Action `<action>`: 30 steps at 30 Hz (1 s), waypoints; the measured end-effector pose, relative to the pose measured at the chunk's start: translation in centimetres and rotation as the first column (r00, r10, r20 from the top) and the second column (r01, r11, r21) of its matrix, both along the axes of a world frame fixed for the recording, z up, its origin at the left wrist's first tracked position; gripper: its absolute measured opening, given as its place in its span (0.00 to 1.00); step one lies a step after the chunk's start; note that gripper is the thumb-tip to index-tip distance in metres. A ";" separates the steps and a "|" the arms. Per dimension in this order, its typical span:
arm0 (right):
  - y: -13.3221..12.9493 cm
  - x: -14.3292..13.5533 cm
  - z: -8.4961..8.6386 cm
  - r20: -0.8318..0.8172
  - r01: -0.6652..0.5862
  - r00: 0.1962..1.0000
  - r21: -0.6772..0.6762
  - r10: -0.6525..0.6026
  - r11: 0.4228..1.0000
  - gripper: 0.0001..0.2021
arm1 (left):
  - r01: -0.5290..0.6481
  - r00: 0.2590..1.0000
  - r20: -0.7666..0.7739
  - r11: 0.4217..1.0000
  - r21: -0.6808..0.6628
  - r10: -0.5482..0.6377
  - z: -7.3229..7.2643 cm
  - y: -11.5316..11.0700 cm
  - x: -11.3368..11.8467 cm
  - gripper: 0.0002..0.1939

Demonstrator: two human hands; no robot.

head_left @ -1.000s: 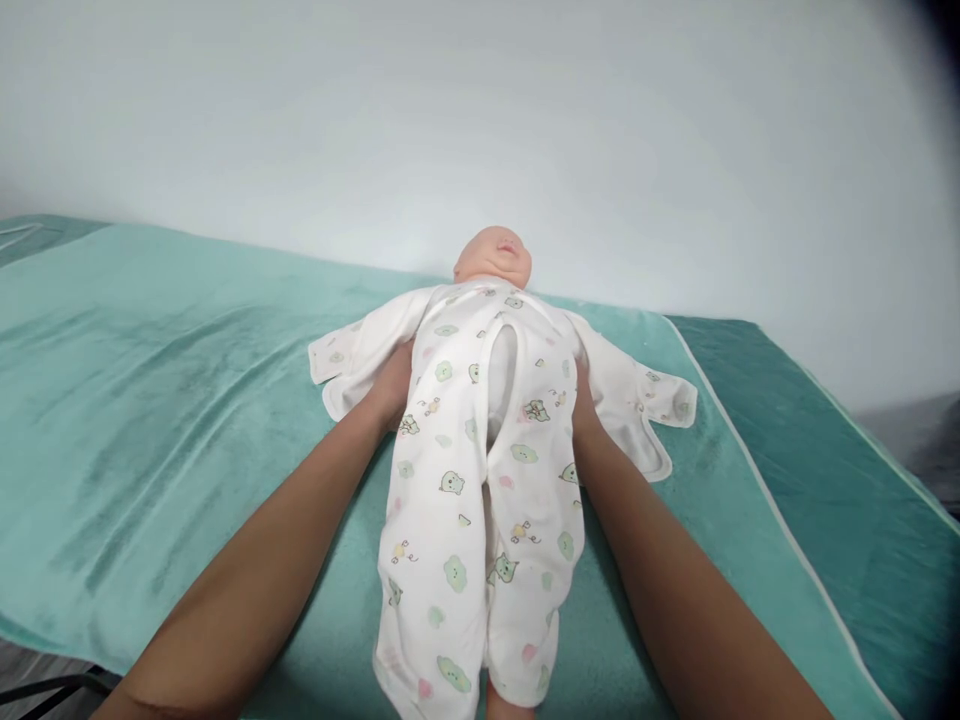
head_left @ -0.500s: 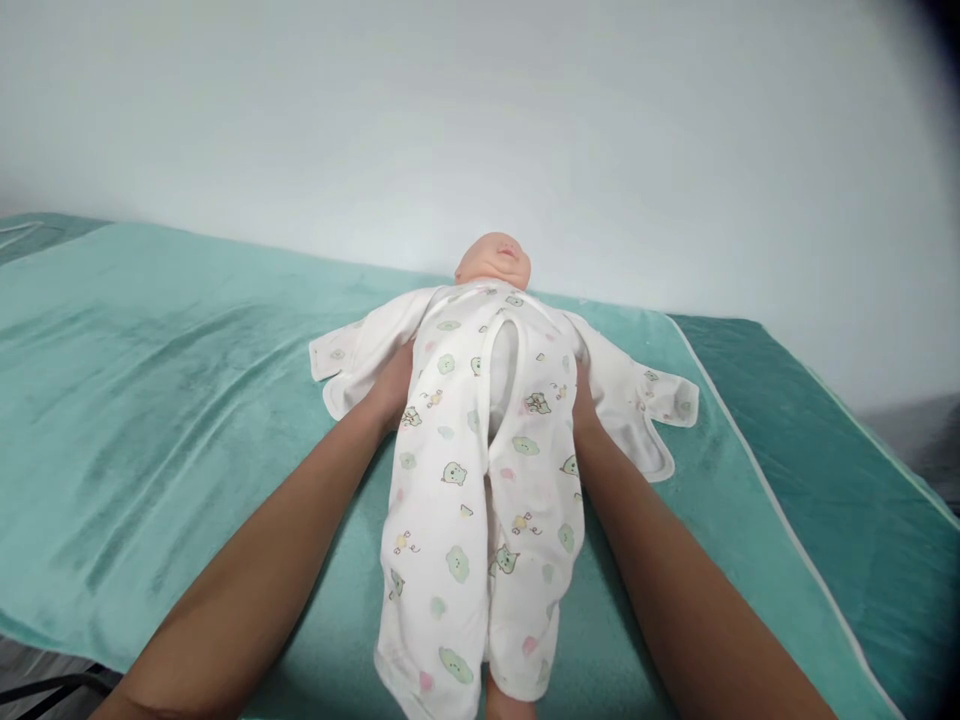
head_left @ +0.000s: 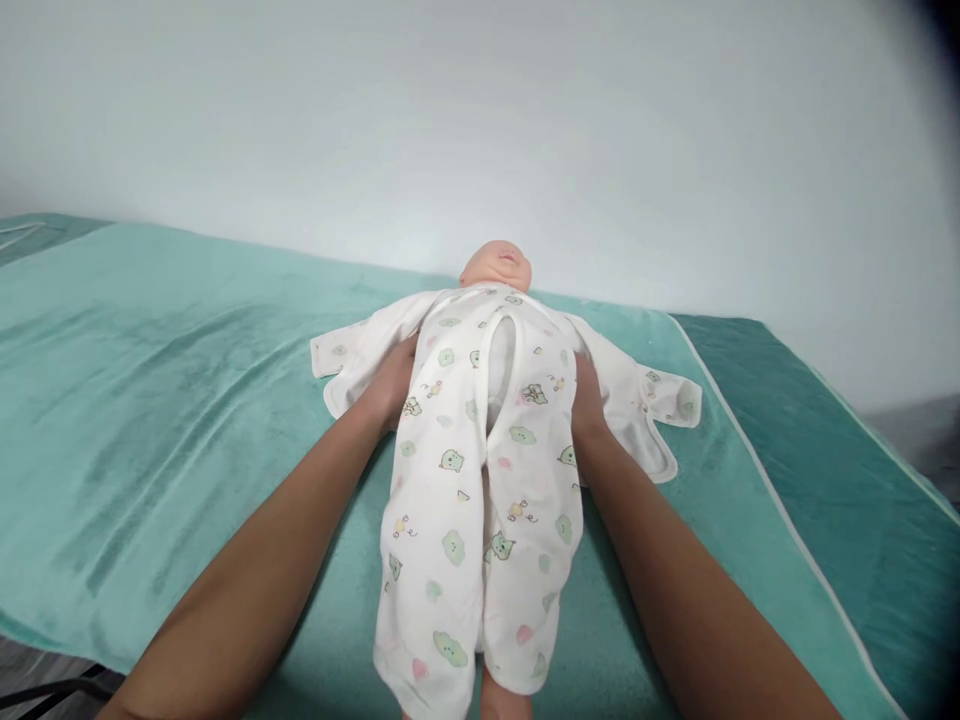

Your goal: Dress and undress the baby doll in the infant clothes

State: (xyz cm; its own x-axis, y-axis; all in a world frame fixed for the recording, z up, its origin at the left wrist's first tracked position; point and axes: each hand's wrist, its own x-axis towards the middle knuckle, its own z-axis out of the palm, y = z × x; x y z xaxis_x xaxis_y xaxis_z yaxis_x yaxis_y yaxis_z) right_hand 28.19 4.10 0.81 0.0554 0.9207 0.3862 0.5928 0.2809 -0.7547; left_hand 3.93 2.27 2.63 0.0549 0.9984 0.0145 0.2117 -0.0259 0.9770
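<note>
A baby doll [head_left: 498, 264] lies on its back, its head toward the wall. It wears a white printed jacket [head_left: 360, 350] with sleeves spread to both sides and white printed trousers [head_left: 442, 500] that have an open oval slit at the crotch. My left hand [head_left: 400, 378] is at the left side of the doll's waist, its fingers hidden by the clothing. At the right side of the waist is my right hand [head_left: 587, 398], its fingers also out of sight behind the trousers. The doll's foot end shows at the bottom edge.
A light green cloth [head_left: 187, 400] covers the table beneath the doll. Darker green cloth [head_left: 840, 450] extends on the right. A pale wall [head_left: 480, 120] rises behind. Black cable-like things [head_left: 56, 690] show at the lower left.
The doll's head sits slightly lower in view and the trousers have shifted a little. More of both hands shows beside the waist.
</note>
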 end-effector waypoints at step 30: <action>-0.7 -0.9 1.4 -0.346 0.001 0.938 0.072 0.024 0.997 0.12 | -0.038 0.948 -0.257 0.868 0.495 0.188 0.3 3.2 -0.6 0.09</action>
State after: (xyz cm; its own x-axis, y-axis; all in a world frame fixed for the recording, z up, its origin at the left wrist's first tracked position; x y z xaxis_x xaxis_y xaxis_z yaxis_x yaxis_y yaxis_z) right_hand 27.27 3.45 2.19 0.1865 0.8935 0.4084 0.2944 0.3458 -0.8910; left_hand 3.32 5.48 2.94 0.0183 0.8705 0.4919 0.5102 -0.4312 0.7441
